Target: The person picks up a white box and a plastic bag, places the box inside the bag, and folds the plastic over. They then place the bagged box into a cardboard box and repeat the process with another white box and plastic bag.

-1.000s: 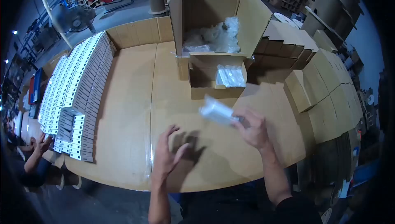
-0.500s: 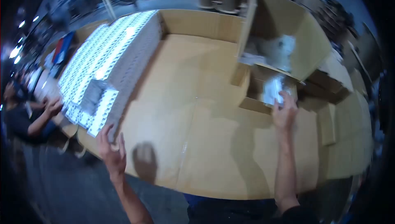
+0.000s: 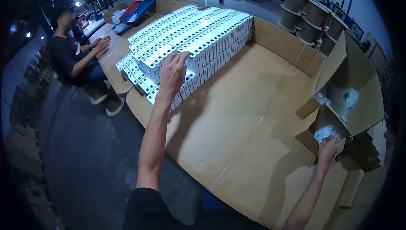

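Observation:
A large stack of slim white boxes (image 3: 211, 39) with dark square marks stands on the left part of the cardboard-lined table. My left hand (image 3: 172, 71) is at the near end of the stack, fingers bent forward over the top boxes and its thumb side partly hidden. At the right, my right hand (image 3: 328, 147) is closed at the near side of a small open carton (image 3: 311, 139). Its fingers are on a clear plastic bag (image 3: 325, 132) with pale contents inside that carton.
Behind the small carton stands a taller open carton (image 3: 363, 73) with crumpled clear plastic inside. Cardboard walls (image 3: 283, 39) edge the table's far side. A seated co-worker (image 3: 72, 56) is at the left, near a blue tray (image 3: 141, 10). Large spools (image 3: 311, 18) stand beyond.
My view has swung left, bringing the stack to the centre. My left hand has moved up to the stack's near end. My right hand has closed at the plastic in the small carton.

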`<state>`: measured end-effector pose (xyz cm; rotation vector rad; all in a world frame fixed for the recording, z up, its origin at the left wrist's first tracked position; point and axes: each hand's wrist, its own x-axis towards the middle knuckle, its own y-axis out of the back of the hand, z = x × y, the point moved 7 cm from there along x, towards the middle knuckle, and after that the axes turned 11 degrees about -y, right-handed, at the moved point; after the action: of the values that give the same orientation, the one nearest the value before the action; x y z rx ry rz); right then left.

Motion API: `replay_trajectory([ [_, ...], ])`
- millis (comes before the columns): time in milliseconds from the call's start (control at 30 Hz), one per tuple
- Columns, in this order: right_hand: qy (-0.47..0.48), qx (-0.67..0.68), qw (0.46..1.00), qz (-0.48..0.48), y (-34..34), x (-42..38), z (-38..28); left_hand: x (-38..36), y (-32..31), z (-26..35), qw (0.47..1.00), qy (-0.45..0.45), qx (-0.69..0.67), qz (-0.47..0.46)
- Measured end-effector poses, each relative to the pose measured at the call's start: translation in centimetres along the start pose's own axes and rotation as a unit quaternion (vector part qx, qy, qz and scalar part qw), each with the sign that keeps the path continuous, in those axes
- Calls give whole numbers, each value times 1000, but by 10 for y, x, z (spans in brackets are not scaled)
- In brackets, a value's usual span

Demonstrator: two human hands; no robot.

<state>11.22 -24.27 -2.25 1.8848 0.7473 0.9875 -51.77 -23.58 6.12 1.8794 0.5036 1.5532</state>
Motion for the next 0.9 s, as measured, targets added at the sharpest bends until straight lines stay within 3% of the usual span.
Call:
replay_trajectory([
  [133, -13, -20, 998, -51, 14, -7, -12, 2, -8, -5, 999, -2, -24, 22],
  [267, 98, -43, 994, 7, 26, -31, -8, -9, -4, -5, 1000, -14, 23, 9],
  [333, 74, 97, 991, 52, 61, -69, -31, -16, 20, 21, 999, -21, 15, 36],
  [367, 34, 206, 977, -41, 61, -83, -32, -26, 32, 37, 995, -17, -38, 89],
  [400, 42, 320, 940, -111, 61, -103, -40, -32, 44, 66, 995, -4, -52, 86],
  [433, -39, 465, 847, -253, 27, -135, -33, -47, 51, 93, 994, -13, -56, 97],
  [467, -38, 613, 690, -382, 12, -165, -43, -60, 53, 126, 989, -44, -112, 91],
  [500, 1, 626, 651, -429, 11, -193, -60, -65, 62, 172, 974, -95, -171, 114],
  [567, -69, 726, 429, -532, 29, -232, -81, -81, 56, 257, 940, -94, -319, 70],
  [633, -208, 732, 422, -492, 13, -251, -63, -85, 55, 333, 902, -121, -414, 8],
  [700, -245, 729, 512, -383, -11, -247, -21, -80, 44, 382, 857, -172, -477, -91],
  [767, -320, 743, 465, -360, -9, -239, 15, -58, 35, 417, 796, -231, -517, -213],
  [800, -297, 745, 500, -328, -14, -233, 38, -43, 29, 424, 778, -230, -535, -237],
  [833, -300, 661, 611, -317, -20, -229, 68, -24, 21, 427, 759, -228, -551, -260],
  [900, -266, 662, 653, -255, 1, -206, 91, 49, 21, 434, 801, -292, -502, -147],
])
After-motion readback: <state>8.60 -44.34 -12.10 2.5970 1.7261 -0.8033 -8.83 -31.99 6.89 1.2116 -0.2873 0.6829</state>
